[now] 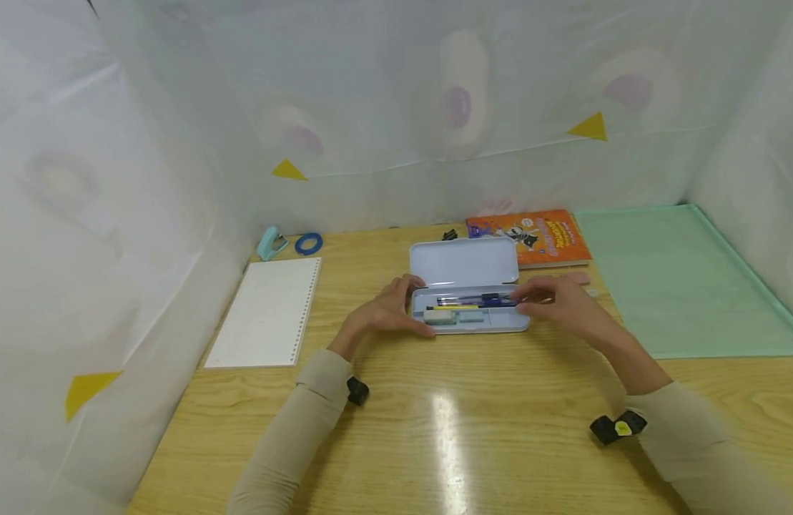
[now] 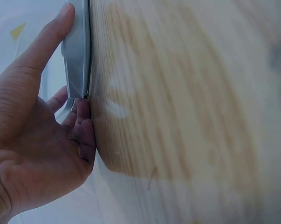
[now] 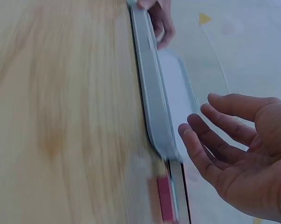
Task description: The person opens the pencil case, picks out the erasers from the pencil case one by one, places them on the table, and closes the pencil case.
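A light blue pencil case lies on the wooden table with its lid raised at the back. Inside are pens, a yellow-and-dark pencil or pen and a whitish eraser. My left hand grips the case's left end, thumb on the front wall and fingers round the back. Over the right end hovers my right hand, near the pen tips. In the right wrist view, the right hand's fingers are loosely bent and apart, with nothing seen between them.
An orange book lies behind the case, with a black binder clip beside it and a pink item in front. At left are a spiral notebook, a teal stapler and blue tape. A green mat covers the right.
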`<state>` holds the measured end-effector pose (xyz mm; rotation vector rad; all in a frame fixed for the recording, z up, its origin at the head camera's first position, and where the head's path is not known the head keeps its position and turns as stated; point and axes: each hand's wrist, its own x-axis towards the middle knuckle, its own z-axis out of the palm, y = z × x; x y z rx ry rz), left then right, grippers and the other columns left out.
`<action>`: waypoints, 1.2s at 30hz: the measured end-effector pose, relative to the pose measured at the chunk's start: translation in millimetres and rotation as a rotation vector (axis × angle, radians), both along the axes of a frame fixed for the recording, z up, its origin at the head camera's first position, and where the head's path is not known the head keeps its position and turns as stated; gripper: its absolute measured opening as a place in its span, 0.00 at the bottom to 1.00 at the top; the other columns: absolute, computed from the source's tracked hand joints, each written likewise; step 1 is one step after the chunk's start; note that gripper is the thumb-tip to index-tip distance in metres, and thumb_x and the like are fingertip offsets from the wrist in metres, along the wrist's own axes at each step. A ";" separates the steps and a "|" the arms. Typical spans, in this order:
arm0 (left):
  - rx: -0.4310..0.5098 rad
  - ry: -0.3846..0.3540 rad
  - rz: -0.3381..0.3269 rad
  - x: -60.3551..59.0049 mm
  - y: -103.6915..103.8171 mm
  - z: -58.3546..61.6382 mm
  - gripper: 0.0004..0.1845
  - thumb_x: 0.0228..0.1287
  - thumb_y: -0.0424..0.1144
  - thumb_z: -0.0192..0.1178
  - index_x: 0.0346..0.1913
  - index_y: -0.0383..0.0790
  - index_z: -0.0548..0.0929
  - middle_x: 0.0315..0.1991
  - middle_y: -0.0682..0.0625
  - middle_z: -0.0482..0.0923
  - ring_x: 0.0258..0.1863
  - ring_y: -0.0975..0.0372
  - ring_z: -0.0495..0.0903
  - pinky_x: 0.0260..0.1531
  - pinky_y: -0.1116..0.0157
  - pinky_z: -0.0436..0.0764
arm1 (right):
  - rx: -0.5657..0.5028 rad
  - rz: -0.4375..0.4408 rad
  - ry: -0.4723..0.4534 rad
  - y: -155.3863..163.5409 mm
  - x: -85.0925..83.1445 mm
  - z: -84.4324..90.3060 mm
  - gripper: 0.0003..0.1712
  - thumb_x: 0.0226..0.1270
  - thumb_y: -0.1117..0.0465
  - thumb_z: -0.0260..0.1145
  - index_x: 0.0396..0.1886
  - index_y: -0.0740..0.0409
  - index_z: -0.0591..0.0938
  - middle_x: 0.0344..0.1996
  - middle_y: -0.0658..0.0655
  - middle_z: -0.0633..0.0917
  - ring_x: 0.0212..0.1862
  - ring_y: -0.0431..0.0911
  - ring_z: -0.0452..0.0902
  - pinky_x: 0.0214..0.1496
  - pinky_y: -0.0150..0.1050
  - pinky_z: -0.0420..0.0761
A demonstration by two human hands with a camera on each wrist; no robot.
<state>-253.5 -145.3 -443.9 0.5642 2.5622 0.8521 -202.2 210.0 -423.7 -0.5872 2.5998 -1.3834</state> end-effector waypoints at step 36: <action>-0.018 0.013 0.010 -1.6 0.4 -2.6 0.52 0.48 0.60 0.81 0.71 0.49 0.63 0.60 0.47 0.68 0.58 0.56 0.67 0.62 0.56 0.72 | 0.177 0.061 0.084 -75.1 -4.9 -17.1 0.09 0.69 0.70 0.69 0.46 0.65 0.90 0.40 0.59 0.90 0.35 0.45 0.80 0.38 0.39 0.81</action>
